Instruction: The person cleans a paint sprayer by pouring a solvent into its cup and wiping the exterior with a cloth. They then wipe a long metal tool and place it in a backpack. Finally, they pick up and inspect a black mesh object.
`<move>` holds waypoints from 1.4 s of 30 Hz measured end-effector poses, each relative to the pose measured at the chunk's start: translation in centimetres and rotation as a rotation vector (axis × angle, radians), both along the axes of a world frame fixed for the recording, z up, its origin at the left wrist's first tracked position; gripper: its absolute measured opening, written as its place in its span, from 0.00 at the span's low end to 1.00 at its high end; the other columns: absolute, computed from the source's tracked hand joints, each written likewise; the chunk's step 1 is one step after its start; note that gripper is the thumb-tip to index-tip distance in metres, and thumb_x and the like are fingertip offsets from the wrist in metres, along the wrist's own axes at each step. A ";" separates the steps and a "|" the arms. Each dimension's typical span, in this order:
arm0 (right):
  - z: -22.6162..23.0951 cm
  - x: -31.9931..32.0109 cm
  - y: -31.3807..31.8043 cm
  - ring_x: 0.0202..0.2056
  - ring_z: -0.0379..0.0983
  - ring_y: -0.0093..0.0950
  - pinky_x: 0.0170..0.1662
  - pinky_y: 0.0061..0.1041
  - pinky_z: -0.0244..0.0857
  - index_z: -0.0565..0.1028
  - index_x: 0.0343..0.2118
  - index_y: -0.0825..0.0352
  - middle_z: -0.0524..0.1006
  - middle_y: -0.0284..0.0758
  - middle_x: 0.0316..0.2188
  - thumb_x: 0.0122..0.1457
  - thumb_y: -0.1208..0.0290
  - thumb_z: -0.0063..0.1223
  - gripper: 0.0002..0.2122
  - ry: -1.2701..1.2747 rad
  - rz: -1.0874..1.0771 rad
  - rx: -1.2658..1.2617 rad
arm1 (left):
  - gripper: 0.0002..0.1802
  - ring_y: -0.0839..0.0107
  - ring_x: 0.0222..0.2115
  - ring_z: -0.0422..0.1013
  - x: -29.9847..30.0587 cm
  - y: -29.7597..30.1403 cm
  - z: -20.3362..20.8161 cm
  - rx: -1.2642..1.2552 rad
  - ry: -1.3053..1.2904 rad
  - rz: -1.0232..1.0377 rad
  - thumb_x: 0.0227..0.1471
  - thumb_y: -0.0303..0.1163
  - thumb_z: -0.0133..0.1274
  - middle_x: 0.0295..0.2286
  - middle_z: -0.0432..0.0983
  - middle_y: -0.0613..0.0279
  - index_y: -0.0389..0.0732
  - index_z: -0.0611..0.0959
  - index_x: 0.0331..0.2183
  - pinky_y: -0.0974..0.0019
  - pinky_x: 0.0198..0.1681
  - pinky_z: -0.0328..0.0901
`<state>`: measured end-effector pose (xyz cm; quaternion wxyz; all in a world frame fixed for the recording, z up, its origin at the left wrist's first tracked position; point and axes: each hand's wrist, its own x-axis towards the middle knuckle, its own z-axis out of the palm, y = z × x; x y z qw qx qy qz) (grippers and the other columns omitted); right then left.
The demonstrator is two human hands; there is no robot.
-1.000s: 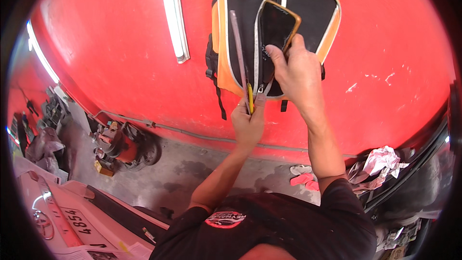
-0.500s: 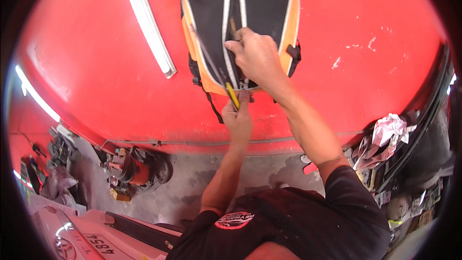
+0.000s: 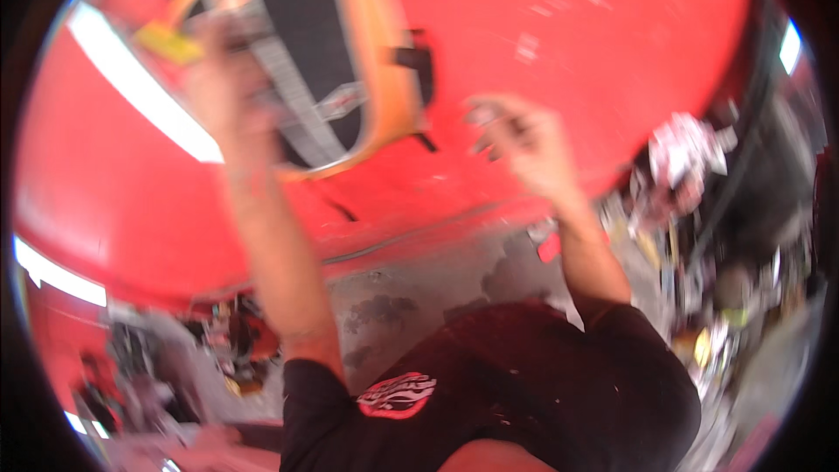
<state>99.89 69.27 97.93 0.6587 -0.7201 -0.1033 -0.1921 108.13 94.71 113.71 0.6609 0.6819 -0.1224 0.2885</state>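
Note:
A black and orange backpack (image 3: 306,22) with pale grey stripes is against a red surface, its top cut off by the upper picture edge. My left hand (image 3: 223,79) is raised in front of the backpack's left side, smeared by motion. It is closed around a yellow-handled tool (image 3: 170,42), whose exact kind I cannot make out. To the right of the backpack, my right hand (image 3: 529,140) is in front of the red surface. Its fingers are curled loosely and apart, and no held thing can be made out in the blur.
A bright tube light (image 3: 140,79) is left of my left hand. Crumpled pinkish-white wrapping (image 3: 686,153) sits among clutter at the right. Below the red wall (image 3: 489,44) runs a stained grey floor (image 3: 376,310). Blurred machinery (image 3: 236,341) stands at the lower left.
The view has swung, so the backpack appears farther left and tilted. My left hand has risen with the yellow-handled tool. My right hand has come off the backpack's front and moved right.

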 end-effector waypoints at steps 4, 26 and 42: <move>-11.8 -3.7 -5.8 0.38 0.77 0.47 0.42 0.42 0.70 0.78 0.42 0.69 0.79 0.49 0.36 0.61 0.60 0.52 0.16 0.241 0.153 -0.403 | 0.32 0.56 0.56 0.61 -6.1 -6.0 -1.0 -0.148 0.089 -0.179 0.63 0.48 0.44 0.60 0.55 0.47 0.40 0.65 0.61 0.49 0.54 0.67; -24.0 -29.9 -39.2 0.38 0.72 0.21 0.38 0.25 0.71 0.64 0.61 0.64 0.75 0.32 0.41 0.67 0.52 0.45 0.26 0.390 -0.967 0.942 | 0.13 0.77 0.21 0.70 -22.9 -65.9 -37.8 0.708 0.724 -1.993 0.64 0.36 0.47 0.25 0.73 0.67 0.35 0.73 0.44 0.74 0.24 0.67; -27.7 -53.9 -49.0 0.22 0.65 0.19 0.24 0.21 0.63 0.71 0.38 0.67 0.72 0.32 0.27 0.70 0.61 0.38 0.14 -0.582 -2.485 1.270 | 0.22 0.74 0.14 0.70 -51.2 -88.6 -44.6 1.605 0.191 -2.662 0.62 0.47 0.43 0.19 0.75 0.58 0.37 0.77 0.43 0.68 0.16 0.64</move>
